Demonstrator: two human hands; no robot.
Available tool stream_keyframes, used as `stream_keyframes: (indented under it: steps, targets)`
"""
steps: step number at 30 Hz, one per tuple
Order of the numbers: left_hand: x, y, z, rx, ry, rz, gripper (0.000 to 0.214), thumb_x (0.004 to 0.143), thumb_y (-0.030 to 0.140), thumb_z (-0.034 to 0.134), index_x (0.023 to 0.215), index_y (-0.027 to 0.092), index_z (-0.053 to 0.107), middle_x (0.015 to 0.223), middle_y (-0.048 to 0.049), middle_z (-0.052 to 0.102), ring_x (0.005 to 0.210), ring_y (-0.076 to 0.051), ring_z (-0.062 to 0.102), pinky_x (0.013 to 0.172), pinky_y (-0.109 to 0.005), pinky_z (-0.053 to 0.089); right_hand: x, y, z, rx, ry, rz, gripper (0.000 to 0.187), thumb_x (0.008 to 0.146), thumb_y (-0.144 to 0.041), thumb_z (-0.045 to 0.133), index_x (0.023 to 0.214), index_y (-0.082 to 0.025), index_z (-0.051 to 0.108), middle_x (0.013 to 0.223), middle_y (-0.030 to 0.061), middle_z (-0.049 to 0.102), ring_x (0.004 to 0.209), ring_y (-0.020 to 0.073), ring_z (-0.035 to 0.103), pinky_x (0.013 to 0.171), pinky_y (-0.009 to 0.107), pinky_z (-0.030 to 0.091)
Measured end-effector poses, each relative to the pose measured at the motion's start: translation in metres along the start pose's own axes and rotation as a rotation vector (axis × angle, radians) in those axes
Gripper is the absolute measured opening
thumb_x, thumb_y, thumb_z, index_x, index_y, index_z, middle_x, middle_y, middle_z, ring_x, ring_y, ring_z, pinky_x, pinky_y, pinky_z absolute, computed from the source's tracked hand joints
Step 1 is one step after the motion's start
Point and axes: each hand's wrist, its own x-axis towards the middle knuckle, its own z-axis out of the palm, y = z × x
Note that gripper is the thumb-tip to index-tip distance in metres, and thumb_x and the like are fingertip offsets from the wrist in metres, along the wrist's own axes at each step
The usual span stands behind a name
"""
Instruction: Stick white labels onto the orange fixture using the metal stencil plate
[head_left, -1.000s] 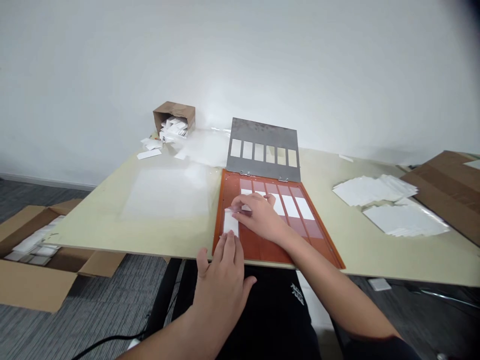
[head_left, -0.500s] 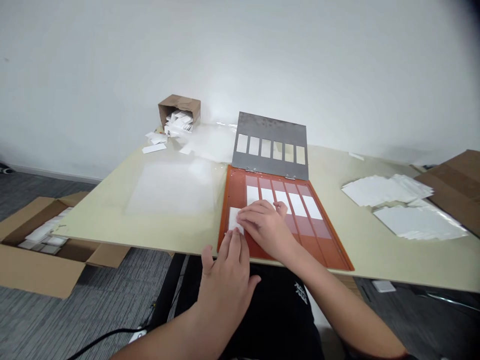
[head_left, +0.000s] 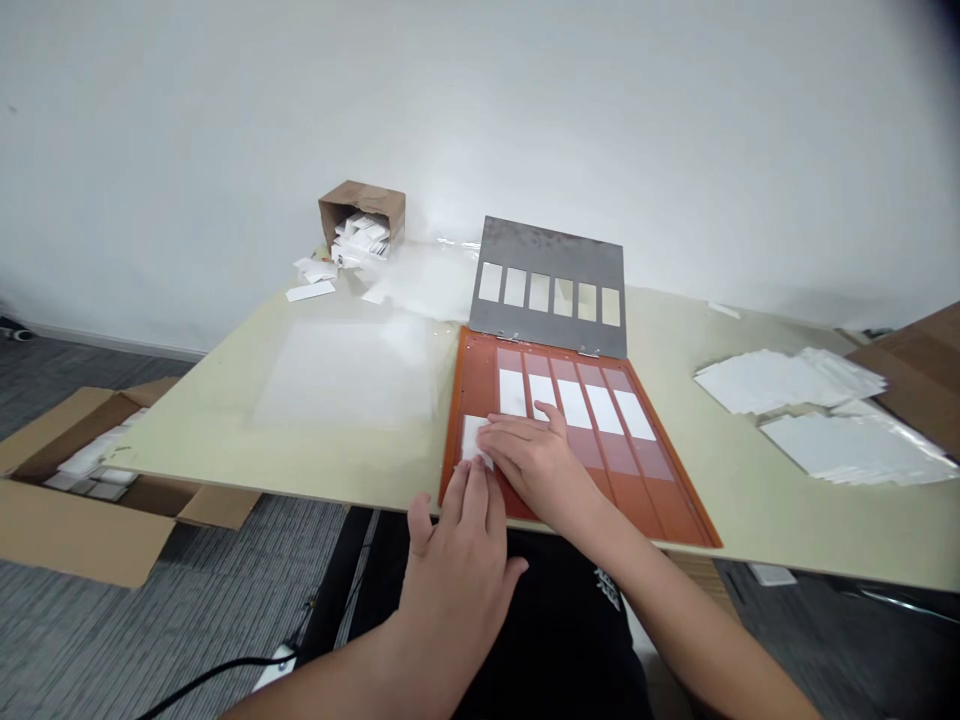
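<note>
An orange-red slotted board [head_left: 645, 500] lies at the table's near edge, with a grey metal stencil lid [head_left: 551, 258] hinged upright behind it. Several white cards [head_left: 574, 403] sit in its slots. A small white card [head_left: 472, 437] lies at the board's near left corner. My left hand [head_left: 457, 560] reaches up from below, fingers extended onto the card's near end. My right hand [head_left: 536, 460] rests flat beside it, fingers stretched over the card's right edge.
A tipped brown box spilling white cards [head_left: 361, 228] stands at the back left, with clear plastic sheets [head_left: 349, 370] on the table. Piles of white sheets [head_left: 795, 380] lie right, near brown cardboard [head_left: 919, 370]. A cardboard box [head_left: 67, 490] sits on the floor left.
My right hand has slid toward the near edge over the small card, uncovering the cards in the slots. The left hand has kept its fingers on the card's near end. The camera shifted slightly.
</note>
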Motion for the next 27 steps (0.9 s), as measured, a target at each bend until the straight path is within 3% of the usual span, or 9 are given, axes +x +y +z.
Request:
stream_keyframes:
  steps: [11,24,27]
  targets:
    - [-0.0005,0.0001,0.0,0.004,0.009,0.002,0.061,0.083,0.046,0.062,0.134,0.013,0.056,0.141,-0.0122,0.056,0.127,-0.03,0.051,0.095,-0.047,0.038,0.0001,-0.0011,-0.0034,-0.009,-0.042,-0.005,0.026,0.098,-0.014,0.043,0.086,-0.02,0.064,0.096,0.0006,0.074,0.088,0.0123,0.067,0.118,0.044,0.008]
    - [0.0,0.0,-0.001,0.004,-0.006,0.007,0.061,0.085,0.046,0.06,0.135,0.011,0.054,0.142,-0.0119,0.055,0.128,-0.028,0.05,0.096,-0.047,0.037,-0.0011,-0.001,-0.0005,-0.068,-0.018,-0.026,0.027,0.098,-0.014,0.042,0.087,-0.021,0.066,0.099,0.0,0.074,0.09,0.0124,0.068,0.12,0.047,0.002]
    - [-0.001,-0.0003,0.0006,0.007,-0.025,0.009,0.062,0.086,0.046,0.058,0.137,0.011,0.052,0.144,-0.0122,0.053,0.131,-0.028,0.048,0.097,-0.047,0.036,-0.0033,-0.0014,-0.0001,-0.077,-0.008,-0.035,0.026,0.098,-0.014,0.044,0.091,-0.022,0.068,0.102,-0.0001,0.074,0.098,0.0145,0.067,0.119,0.047,0.001]
